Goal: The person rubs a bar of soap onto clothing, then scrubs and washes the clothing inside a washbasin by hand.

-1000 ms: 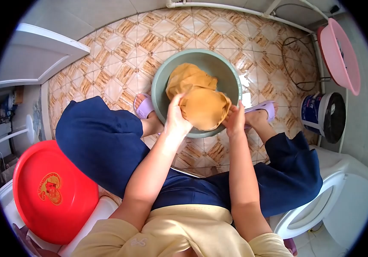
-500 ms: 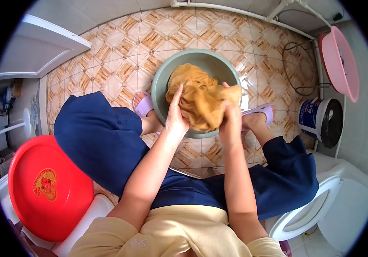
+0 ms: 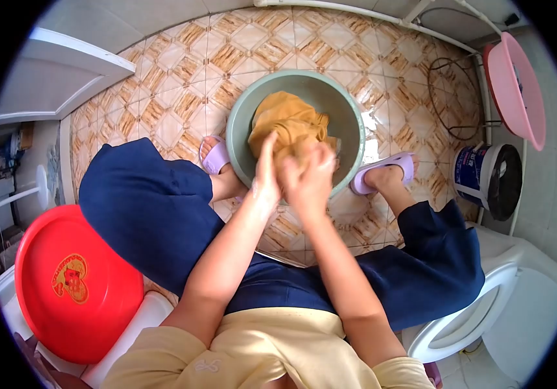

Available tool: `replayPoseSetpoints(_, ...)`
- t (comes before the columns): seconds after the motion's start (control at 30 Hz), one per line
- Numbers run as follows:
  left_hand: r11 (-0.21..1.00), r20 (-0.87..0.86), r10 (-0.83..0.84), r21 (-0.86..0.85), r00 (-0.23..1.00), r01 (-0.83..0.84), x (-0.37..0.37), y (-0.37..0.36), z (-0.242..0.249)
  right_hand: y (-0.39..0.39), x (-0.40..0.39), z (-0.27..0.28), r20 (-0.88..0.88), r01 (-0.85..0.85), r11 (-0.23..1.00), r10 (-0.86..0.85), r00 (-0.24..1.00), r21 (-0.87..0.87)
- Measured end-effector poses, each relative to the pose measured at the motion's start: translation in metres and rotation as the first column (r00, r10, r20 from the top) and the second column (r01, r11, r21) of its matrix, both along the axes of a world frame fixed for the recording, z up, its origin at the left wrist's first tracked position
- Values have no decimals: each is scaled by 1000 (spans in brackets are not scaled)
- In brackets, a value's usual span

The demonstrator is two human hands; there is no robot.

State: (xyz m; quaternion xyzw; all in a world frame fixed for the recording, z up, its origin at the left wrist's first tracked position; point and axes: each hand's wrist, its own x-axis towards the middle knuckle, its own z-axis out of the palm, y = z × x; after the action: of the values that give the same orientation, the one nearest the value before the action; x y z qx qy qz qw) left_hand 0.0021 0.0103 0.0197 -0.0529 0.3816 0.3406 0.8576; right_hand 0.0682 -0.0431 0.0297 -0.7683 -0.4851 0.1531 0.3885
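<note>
A wad of wet-looking mustard-yellow cloth (image 3: 286, 117) lies bunched in a grey-green basin (image 3: 239, 139) on the floor between my feet. My left hand (image 3: 266, 174) grips its near left side, fingers pointing up along the folds, with some whitish suds at the wrist. Close beside it, my right hand (image 3: 309, 178) is curled over the near right part of the cloth, slightly smeared by motion. Both hands press the fabric between them over the basin's near rim. What kind of garment the cloth is does not show.
A red basin (image 3: 106, 305) leans at the left near a white door (image 3: 64, 74). On the right are a toilet (image 3: 479, 324), a dark-lidded bucket (image 3: 479, 175) and a pink basin (image 3: 515, 91) against the wall. Purple slippers (image 3: 385, 173) flank the basin on patterned tiles (image 3: 175, 58).
My right hand has moved left and inward, close to my left hand. The cloth held out at the right has dropped and gathered between the hands. My left hand stays nearly in place.
</note>
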Motion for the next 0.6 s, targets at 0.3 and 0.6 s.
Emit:
replayPoseSetpoints(0.3,999,-168,-42,-28,985,38,11,-18,-23,20,44,-21,-150,31,962,-74,986,-273)
replayPoseSetpoints(0.6,989,314,-122,120,942,88,3,-14,-68,15,11,10,-264,-149,954,78,961,-262)
